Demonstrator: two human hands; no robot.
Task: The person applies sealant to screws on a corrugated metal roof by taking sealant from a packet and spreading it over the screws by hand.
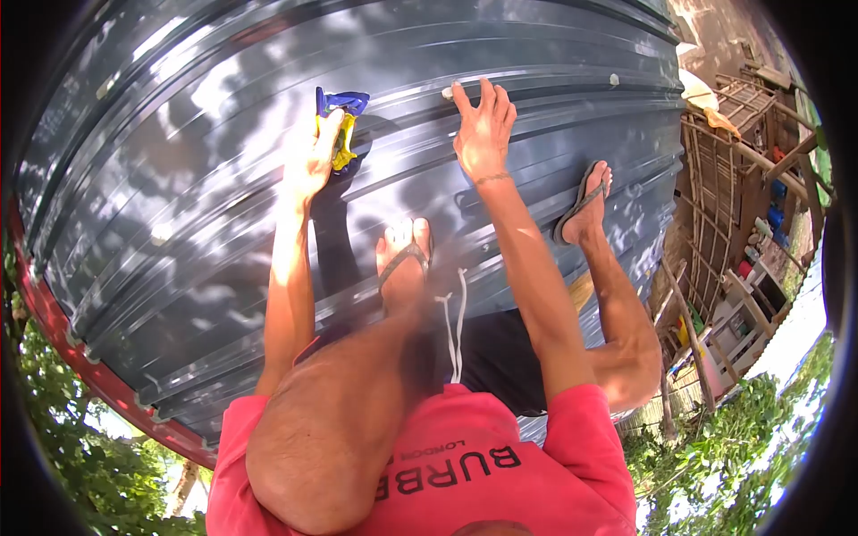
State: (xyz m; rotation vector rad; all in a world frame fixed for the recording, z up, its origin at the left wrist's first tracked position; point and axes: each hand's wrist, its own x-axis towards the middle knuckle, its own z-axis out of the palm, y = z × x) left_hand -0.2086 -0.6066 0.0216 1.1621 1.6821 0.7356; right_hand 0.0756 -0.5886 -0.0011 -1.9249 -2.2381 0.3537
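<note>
My left hand (314,154) grips a crumpled blue-and-yellow plastic packet (347,143), its thumb lying along the near side. What the packet contains is hidden. The packet is held just over a ribbed dark metal roof (223,192) and casts a shadow on it. To the right, my right hand (483,129) rests on the roof with its fingers apart and bent. One digit touches a small whitish lump (449,93) on a rib. Similar pale dabs (614,79) sit elsewhere on the sheet.
My feet in flip-flops (579,205) are on the roof between the ribs. A red edge trim (89,375) borders the roof at lower left, with foliage (71,456) beyond. Below the right edge stand a bamboo structure (715,188) and assorted household items.
</note>
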